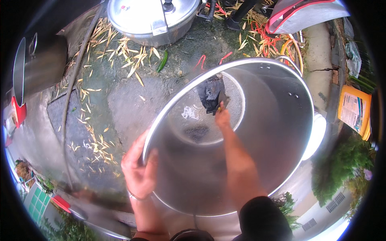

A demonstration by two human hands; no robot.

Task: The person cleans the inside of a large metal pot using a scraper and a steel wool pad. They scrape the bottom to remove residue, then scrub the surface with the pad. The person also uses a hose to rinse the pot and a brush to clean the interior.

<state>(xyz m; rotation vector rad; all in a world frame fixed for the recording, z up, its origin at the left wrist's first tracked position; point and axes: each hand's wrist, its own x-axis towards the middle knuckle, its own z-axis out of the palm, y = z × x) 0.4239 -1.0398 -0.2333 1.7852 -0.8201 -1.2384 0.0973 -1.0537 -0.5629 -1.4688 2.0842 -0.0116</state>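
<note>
A large, deep metal stockpot (pixel 271 126) lies tilted before me, its mouth facing me and its floor visible inside. My left hand (pixel 140 168) grips the pot's rim on the left, thumb on the inner side. With my arm reaching deep inside, my right hand (pixel 223 117) is closed around a small tool, whose dark, flat blade (pixel 222 98) points away from me; its exact kind I cannot tell. Beside the blade, a black ragged patch (pixel 210 93) shows on the pot's floor. A whitish smear (pixel 191 112) lies to its left.
A lidded metal pressure cooker (pixel 153 33) stands at the top. Another big pot (pixel 45 60) lies on its side at left, near a hose (pixel 69 90). Dry leaves (pixel 99 147) and a green chili-like pod (pixel 162 61) lie on wet ground. An orange jerrycan (pixel 354 110) is at right.
</note>
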